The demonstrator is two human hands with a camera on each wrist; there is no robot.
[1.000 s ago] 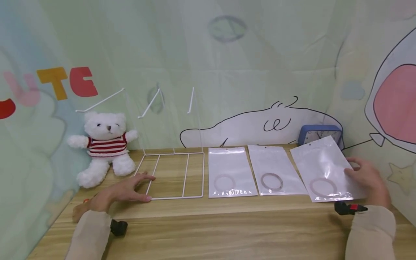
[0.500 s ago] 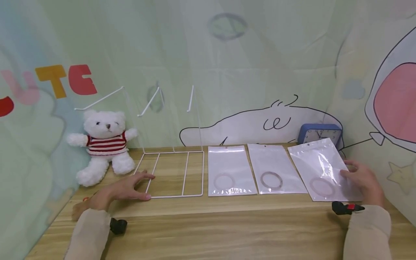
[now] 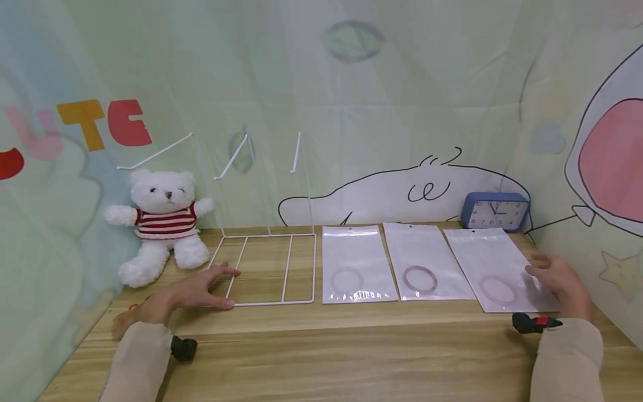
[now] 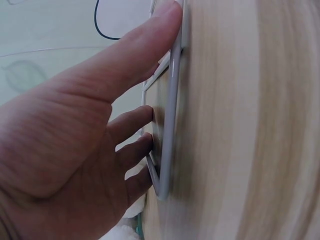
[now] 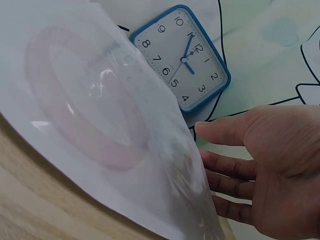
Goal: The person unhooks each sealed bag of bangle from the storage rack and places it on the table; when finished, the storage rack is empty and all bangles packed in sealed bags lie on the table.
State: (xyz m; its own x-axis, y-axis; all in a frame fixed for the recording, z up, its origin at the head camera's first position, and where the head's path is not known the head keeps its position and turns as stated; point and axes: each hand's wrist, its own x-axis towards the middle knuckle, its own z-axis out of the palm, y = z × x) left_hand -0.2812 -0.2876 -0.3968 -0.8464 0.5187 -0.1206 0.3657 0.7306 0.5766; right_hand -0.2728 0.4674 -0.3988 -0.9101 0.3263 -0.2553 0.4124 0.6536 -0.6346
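My left hand [image 3: 201, 287] rests at the left front of a white wire rack [image 3: 273, 303], fingers loosely spread. In the left wrist view the thumb [image 4: 150, 42] touches its front wire. My right hand [image 3: 562, 279] is at the right edge of the rightmost zip bag [image 3: 482, 251], which lies flat on the table. The right wrist view shows the fingers [image 5: 230, 165] at the bag's edge, the thumb apart and nothing pinched. A pale pink bangle [image 3: 481, 287] is inside. Two similar bags, the left [image 3: 351, 248] and the middle [image 3: 417, 248], each hold a ring-shaped bangle.
A blue clock [image 3: 497, 211] stands behind the rightmost bag. At the left a white teddy bear [image 3: 166, 223] in a striped sweater sits beside the rack. Three rack hooks [image 3: 296, 153] stick out above. A printed curtain [image 3: 402, 100] encloses the wooden table [image 3: 351, 357].
The rightmost bag has gone from tilted up at its far end to lying flat, uncovering the clock. My right hand let go of it after shifting slightly left. The left hand stays put.
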